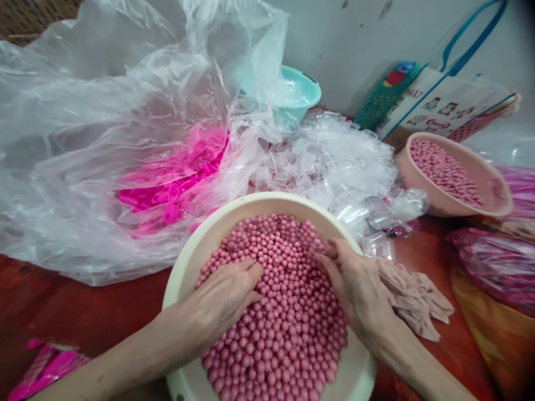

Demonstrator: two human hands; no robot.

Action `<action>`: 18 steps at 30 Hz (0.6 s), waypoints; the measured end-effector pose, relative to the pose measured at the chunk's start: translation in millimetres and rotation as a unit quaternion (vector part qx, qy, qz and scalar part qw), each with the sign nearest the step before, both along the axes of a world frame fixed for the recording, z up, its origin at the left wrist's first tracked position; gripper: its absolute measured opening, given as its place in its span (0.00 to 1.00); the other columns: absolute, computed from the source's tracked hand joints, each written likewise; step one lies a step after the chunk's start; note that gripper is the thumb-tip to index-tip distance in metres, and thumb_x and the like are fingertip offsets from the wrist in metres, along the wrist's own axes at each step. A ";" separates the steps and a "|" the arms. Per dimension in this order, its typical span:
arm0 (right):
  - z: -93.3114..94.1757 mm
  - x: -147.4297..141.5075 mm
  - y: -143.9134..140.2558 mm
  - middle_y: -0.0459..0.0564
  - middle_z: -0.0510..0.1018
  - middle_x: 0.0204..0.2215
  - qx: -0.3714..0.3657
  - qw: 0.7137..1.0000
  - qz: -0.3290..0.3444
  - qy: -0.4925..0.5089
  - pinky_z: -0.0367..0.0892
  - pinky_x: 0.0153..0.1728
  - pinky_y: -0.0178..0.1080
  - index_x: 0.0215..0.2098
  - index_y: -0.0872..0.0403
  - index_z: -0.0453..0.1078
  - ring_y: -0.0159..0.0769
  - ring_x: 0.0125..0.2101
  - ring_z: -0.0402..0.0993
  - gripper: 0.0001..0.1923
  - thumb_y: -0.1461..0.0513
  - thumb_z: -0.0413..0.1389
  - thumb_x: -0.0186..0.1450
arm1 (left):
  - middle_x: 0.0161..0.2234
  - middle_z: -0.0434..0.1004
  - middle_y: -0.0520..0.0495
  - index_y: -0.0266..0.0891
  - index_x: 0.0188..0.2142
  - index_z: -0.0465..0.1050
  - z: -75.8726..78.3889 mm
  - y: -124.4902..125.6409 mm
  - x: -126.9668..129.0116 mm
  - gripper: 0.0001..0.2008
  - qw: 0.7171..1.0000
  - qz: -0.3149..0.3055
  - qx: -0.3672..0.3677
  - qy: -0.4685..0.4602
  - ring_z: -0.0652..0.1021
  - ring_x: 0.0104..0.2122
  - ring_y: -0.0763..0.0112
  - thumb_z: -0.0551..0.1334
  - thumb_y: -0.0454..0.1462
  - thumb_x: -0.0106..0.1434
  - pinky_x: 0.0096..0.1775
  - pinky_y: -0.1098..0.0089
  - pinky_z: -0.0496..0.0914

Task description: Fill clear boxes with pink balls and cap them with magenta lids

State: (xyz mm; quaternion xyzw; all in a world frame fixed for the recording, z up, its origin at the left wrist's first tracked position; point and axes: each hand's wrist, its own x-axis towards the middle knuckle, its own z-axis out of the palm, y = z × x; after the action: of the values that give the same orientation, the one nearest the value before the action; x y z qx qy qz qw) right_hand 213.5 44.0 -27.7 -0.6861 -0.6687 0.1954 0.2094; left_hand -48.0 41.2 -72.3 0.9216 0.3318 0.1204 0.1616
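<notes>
A cream bowl (196, 250) right in front of me is heaped with small pink balls (288, 312). My left hand (228, 298) lies palm down on the left side of the heap, fingers spread a little and partly sunk among the balls. My right hand (351, 287) rests on the right side of the heap, fingers pointing up and left, fingertips buried in the balls. Neither hand visibly grips anything.
A big clear plastic bag (104, 139) with bright pink plastic parts (175, 178) lies at left. A pile of small clear packets (334, 161) sits behind the bowl. A pink bowl of balls (493, 195), a teal basin (307, 89), a beige cloth (413, 295) and filled bags (493, 262) stand nearby.
</notes>
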 end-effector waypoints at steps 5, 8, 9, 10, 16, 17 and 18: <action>-15.4 7.1 12.0 0.46 0.70 0.20 0.028 0.994 0.030 -0.102 0.55 0.22 0.36 0.27 0.53 0.58 0.34 0.20 0.65 0.08 0.62 0.46 0.65 | 0.57 0.64 0.44 0.41 0.63 0.46 -12.2 -5.4 -6.3 0.26 1.000 -0.024 0.011 0.013 0.67 0.55 0.63 0.50 0.34 0.66 0.55 0.64 0.63; -20.0 8.9 11.5 0.49 0.72 0.23 0.047 0.990 0.060 -0.121 0.56 0.24 0.37 0.32 0.53 0.63 0.36 0.22 0.66 0.08 0.60 0.46 0.66 | 0.57 0.64 0.44 0.41 0.63 0.45 -16.2 -5.9 -11.0 0.28 0.999 -0.041 -0.009 0.011 0.68 0.54 0.63 0.48 0.31 0.65 0.54 0.64 0.64; -18.0 8.3 9.6 0.50 0.72 0.23 0.048 0.989 0.054 -0.127 0.56 0.23 0.37 0.36 0.54 0.64 0.37 0.22 0.67 0.08 0.59 0.46 0.66 | 0.58 0.63 0.44 0.42 0.63 0.44 -15.0 -5.4 -12.3 0.28 0.999 -0.051 -0.013 0.008 0.68 0.54 0.62 0.48 0.30 0.65 0.54 0.64 0.64; -14.2 7.6 7.2 0.50 0.72 0.22 0.047 0.989 0.040 -0.135 0.56 0.23 0.38 0.39 0.54 0.64 0.37 0.21 0.66 0.09 0.59 0.45 0.66 | 0.58 0.63 0.45 0.43 0.64 0.42 -12.8 -4.9 -13.4 0.29 0.998 -0.062 -0.018 0.005 0.68 0.55 0.62 0.47 0.30 0.64 0.55 0.64 0.64; 15.7 33.9 10.1 0.53 0.75 0.28 0.131 0.973 -0.094 -0.164 0.60 0.27 0.39 0.44 0.55 0.65 0.39 0.24 0.70 0.17 0.53 0.45 0.66 | 0.59 0.62 0.49 0.47 0.63 0.44 2.4 -4.0 -12.3 0.30 0.997 -0.061 -0.040 -0.030 0.66 0.56 0.65 0.48 0.28 0.64 0.56 0.68 0.62; 15.9 43.9 16.0 0.55 0.75 0.31 0.145 0.967 -0.127 -0.164 0.62 0.30 0.41 0.47 0.55 0.64 0.40 0.26 0.70 0.19 0.51 0.46 0.66 | 0.58 0.64 0.48 0.47 0.62 0.46 4.1 -2.6 -9.2 0.28 0.997 -0.052 -0.043 -0.032 0.67 0.55 0.64 0.50 0.30 0.64 0.56 0.67 0.62; 13.8 54.0 23.1 0.58 0.74 0.35 0.145 0.965 -0.148 -0.159 0.63 0.32 0.42 0.49 0.57 0.63 0.41 0.28 0.70 0.23 0.49 0.46 0.65 | 0.57 0.65 0.48 0.47 0.61 0.48 6.4 -0.1 -5.0 0.27 0.998 -0.039 -0.049 -0.029 0.67 0.55 0.64 0.50 0.31 0.65 0.55 0.66 0.62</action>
State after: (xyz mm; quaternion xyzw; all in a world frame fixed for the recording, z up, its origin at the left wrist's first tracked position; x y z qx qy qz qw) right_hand 267.5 67.1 -13.9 -0.7619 -0.6058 -0.0480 0.2243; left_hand -53.0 41.1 -65.9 0.9211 0.2959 0.1242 0.2204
